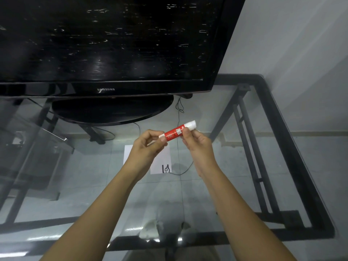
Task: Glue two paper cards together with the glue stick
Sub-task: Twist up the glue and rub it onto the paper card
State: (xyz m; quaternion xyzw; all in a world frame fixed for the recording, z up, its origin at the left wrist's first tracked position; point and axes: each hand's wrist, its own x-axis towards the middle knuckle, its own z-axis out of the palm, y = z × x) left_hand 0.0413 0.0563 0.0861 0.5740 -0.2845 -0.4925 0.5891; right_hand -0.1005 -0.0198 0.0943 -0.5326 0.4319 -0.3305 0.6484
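Both hands are up off the counter [293, 140] here, holding the glue stick [175, 133] between them, roughly over the middle of the glass top. The stick is red with white ends and lies almost level, tilted so the white cap end points up toward the far right corner. The left hand [148, 146] has a tight pinch grip on the lower white end, thumb and fingertips closed right around it. The right hand [197, 144] has its grip clamped on the red barrel just below the cap, fingers wrapped over the top. The cap looks like it's on, though the seam is kinda hard to make out from this angle. Under the hands, flat on the glass, there's the white paper [162, 162], mostly covered by the left wrist; its near right corner has a black scribble on it. Can't tell if that's one card or two stacked, the arm hides most of it. Along the far edge of the counter sits a big black TV [105, 40] on an oval base [113, 110], screen off. A thin black cable [178, 113] runs down from behind the TV and passes just right of the paper. The floor tiles show through the glass.
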